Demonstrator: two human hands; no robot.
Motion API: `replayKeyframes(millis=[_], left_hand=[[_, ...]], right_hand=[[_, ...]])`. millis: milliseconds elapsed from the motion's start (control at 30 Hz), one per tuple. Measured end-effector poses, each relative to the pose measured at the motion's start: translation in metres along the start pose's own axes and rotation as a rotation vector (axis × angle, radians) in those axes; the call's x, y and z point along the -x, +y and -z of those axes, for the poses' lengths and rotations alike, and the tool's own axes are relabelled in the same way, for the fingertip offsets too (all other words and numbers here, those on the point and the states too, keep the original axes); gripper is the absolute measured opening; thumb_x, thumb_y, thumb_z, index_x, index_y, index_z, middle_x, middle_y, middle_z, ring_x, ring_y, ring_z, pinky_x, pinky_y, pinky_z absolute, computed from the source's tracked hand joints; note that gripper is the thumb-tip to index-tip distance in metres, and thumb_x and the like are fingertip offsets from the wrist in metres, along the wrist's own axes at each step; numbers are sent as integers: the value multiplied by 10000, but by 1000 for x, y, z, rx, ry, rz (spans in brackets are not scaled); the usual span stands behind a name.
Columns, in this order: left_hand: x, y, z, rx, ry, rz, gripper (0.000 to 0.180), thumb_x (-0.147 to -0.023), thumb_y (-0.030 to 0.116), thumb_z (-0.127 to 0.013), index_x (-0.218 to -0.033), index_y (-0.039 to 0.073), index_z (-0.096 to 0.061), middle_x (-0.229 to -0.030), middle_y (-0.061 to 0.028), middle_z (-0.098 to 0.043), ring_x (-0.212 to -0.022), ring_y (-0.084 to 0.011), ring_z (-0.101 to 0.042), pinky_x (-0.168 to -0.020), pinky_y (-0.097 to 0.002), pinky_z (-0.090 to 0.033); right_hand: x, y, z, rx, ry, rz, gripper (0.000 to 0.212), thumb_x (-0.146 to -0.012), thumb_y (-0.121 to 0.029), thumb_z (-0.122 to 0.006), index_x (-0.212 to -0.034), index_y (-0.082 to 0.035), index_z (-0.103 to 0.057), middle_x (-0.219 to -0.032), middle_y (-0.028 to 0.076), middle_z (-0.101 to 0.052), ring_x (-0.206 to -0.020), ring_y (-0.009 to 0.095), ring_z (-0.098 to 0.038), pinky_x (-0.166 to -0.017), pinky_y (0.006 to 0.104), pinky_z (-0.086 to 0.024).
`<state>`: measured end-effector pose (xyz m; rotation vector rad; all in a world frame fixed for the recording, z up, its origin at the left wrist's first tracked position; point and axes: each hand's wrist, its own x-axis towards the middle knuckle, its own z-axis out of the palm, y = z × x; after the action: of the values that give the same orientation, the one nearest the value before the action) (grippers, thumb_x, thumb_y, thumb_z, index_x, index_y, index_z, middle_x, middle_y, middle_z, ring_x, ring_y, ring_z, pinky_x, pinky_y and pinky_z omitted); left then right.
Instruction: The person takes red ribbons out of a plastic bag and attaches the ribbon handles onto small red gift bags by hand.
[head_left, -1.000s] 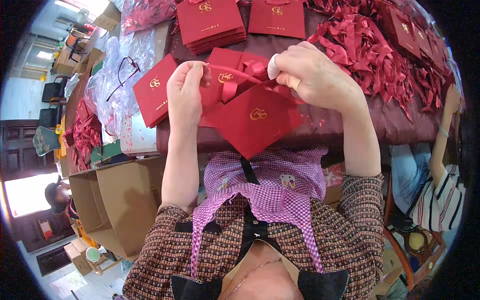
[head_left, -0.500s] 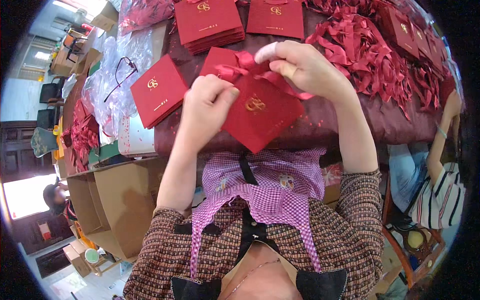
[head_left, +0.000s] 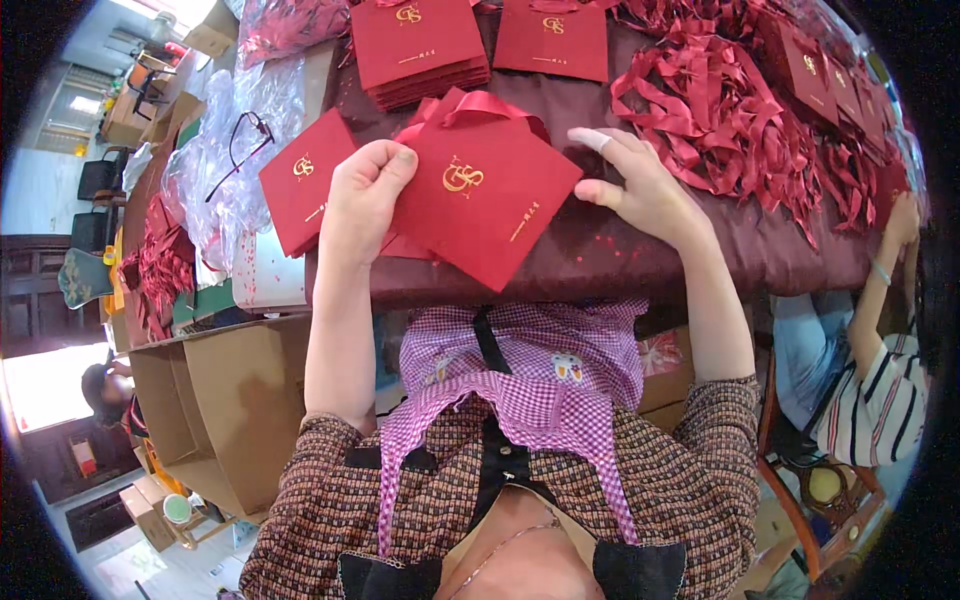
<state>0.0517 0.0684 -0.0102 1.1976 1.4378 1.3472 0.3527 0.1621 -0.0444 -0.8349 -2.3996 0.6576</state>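
A red paper gift bag (head_left: 490,200) with a gold emblem is tilted in front of me, its red ribbon (head_left: 485,105) along the top edge. My left hand (head_left: 372,190) pinches the bag at its left corner, thumb on the front. To the bag's right, my right hand (head_left: 640,185) has its fingers apart, thumb close to the right corner; whether it touches is hard to tell. Its index fingertip has a white covering. Part of another red bag shows under the held one. A small stack of red bags (head_left: 310,180) lies beside my left hand.
Stacked red bags (head_left: 420,50) and another red bag (head_left: 553,42) lie farther back. Loose red ribbons (head_left: 710,110) heap at right on the dark red tablecloth (head_left: 700,255). Glasses (head_left: 240,155) rest on clear plastic at left, above an open cardboard box (head_left: 235,400). Another person's arm (head_left: 880,280) is at far right.
My right hand has let go of the ribbon and moved right. The bag has turned and risen slightly, with my left hand now gripping its left corner.
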Motion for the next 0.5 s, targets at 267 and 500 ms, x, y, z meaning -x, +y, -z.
replayKeyframes(millis=[267, 500], left_hand=[[5, 4, -3, -40, -20, -21, 163, -931, 140, -599, -899, -16, -634, -764, 73, -543, -718, -15, -453, -643, -180, -383], [5, 7, 3, 57, 118, -128, 150, -935, 151, -596, -904, 10, -639, -803, 47, -591, -747, -27, -509, -681, -183, -413]], right_hand=[[-21, -4, -14, 206, 20, 22, 539, -770, -137, -683, -1277, -111, -502, -1136, 144, -536, -1093, 338, -486, -936, 439, -390], [-32, 4, -18, -143, 110, -5, 172, -849, -16, -586, -1012, -19, -640, -856, 121, -642, -836, 277, -631, -764, 339, -495]])
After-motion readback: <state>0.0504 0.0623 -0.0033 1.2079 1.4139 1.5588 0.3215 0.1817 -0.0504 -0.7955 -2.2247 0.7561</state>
